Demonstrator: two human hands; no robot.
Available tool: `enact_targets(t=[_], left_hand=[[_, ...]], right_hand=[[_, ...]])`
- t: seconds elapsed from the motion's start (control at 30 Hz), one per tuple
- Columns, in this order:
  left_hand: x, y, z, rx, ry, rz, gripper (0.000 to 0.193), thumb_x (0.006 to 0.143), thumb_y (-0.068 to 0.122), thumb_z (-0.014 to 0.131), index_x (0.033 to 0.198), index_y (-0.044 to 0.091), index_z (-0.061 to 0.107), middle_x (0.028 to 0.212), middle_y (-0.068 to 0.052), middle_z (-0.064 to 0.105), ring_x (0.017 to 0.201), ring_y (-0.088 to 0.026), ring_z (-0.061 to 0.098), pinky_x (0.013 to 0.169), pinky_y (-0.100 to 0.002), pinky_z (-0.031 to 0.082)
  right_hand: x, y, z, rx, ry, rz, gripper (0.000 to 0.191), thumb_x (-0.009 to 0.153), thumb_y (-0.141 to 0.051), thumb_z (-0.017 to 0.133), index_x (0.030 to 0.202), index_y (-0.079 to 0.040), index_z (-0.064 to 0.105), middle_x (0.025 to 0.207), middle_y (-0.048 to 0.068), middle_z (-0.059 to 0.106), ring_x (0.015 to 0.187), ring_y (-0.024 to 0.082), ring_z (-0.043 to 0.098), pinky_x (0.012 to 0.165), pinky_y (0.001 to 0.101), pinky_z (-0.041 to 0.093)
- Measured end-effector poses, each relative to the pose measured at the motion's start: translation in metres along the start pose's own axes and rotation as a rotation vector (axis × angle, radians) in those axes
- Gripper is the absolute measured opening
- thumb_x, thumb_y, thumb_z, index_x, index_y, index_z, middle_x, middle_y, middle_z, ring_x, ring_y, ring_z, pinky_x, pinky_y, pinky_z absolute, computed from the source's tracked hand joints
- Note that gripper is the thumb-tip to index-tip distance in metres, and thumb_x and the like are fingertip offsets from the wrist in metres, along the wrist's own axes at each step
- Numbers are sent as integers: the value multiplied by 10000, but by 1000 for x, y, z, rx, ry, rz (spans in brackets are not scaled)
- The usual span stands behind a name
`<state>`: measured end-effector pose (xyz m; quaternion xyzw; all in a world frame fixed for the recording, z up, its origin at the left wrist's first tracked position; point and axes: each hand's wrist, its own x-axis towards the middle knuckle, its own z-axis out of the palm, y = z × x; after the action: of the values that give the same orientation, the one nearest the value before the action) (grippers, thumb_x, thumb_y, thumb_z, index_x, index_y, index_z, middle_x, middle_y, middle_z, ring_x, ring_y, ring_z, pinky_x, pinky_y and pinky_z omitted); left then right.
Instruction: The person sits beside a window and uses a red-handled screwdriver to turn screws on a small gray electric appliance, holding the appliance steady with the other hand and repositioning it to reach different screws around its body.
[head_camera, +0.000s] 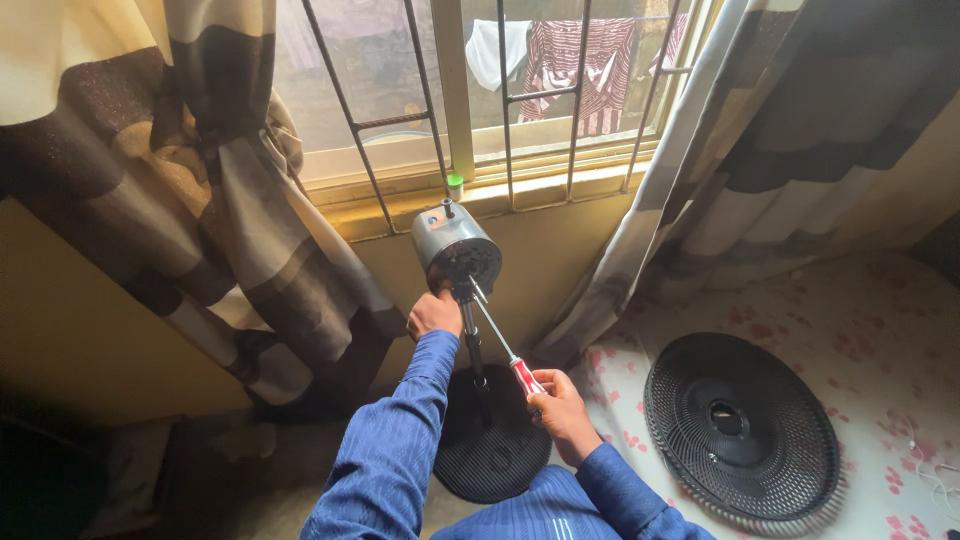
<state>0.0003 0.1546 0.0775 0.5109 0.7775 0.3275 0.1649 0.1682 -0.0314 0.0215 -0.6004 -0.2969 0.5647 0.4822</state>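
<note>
Dismantling looks well along: black fan grille already lies off on the floor, far right, while left hand grips the pole under the motor housing and right hand clasps a red-handled screwdriver at its underside.

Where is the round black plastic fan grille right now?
The round black plastic fan grille lies flat on the floral sheet, lower right of the head view, beyond the right hand.

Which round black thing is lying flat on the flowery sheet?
The black round fan grille at the right lies flat there, away from both hands. The other, the black round fan base, stands under the pole.
</note>
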Motion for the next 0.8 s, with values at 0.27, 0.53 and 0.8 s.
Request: enact_targets(t=[0.27,0.53,0.8], left_hand=[[0,2,-2,-4,-23,-51,612,944,583,582,1018,3,762,1074,-272,718,1041,-478,681,921,-544,530],[-3,7,3,-40,-50,-118,599,950,565,565,1016,7,769,1088,-276,718,1075,-486,668,961,-545,514],[2,13,2,-56,-41,-154,630,956,575,562,1018,-18,766,1115,-284,706,1079,-481,668,947,-552,519]], right_hand=[[8,-2,7,-2,-10,-35,380,859,-39,629,1231,-118,627,988,32,631,794,114,601,684,292,510],[7,-4,7,-46,17,-54,389,876,-52,638,1259,-109,612,1023,25,650,802,100,625,676,283,533],[9,-11,14,-67,17,-111,376,910,-98,645,1284,-75,614,1017,32,672,775,95,630,661,279,545]])
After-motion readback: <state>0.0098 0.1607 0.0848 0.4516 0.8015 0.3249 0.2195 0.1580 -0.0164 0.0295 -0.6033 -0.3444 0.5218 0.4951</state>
